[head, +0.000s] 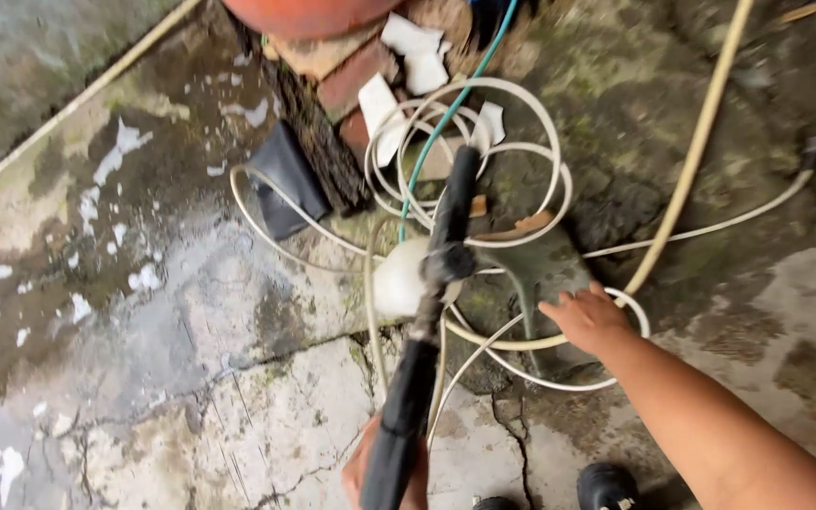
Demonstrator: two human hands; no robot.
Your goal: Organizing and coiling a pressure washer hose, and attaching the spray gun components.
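Spray lance [427, 312], black and long, runs from the bottom edge of the view up toward the middle, over wet cracked concrete floor [162, 312]. Its lower end sits in the left hand [384, 472], whose fingers wrap around the black grip; most of this hand is hidden behind the lance. A white rounded fitting [399, 279] lies just beside the middle of the lance, on its left.

Right hand [586, 316] reaches in from the lower right with the forearm bare. Its fingers are spread and rest on a loop of the white hose [521, 123], which lies in a loose tangle of coils around the upper part of the lance. Whether the fingers close on the loop cannot be told.

A thin teal cord [446, 118] runs through the coils toward the top edge. A thicker beige hose [701, 142] crosses the floor from the upper right down toward the right hand. A dark flat flap [290, 179] lies left of the coils, and a red-orange rounded vessel [309, 14] sits at the top edge. Two black shoe tips [604, 486] show at the bottom.
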